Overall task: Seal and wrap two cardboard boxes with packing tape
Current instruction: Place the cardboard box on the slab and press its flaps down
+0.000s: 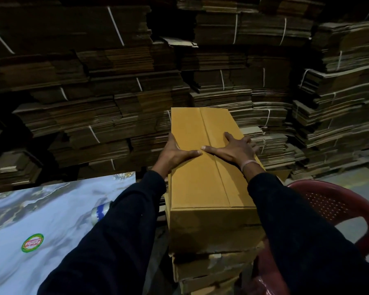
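While hands (202, 153) press box (200, 167), chair (337, 205) (red) crowds.

Dim storage room, light low and warm. Back wall hidden by stacks of flattened cardboard sheets (119, 86), bundled w/ white string (115, 25), piled floor to top of frame, left to right. Worktop (30, 209) at lower left, covered w/ pale blue-white marbled sheet, round green-red sticker (32, 242) on it. Red plastic chair (337, 207) at lower right. Grey floor (358, 188) behind chair.
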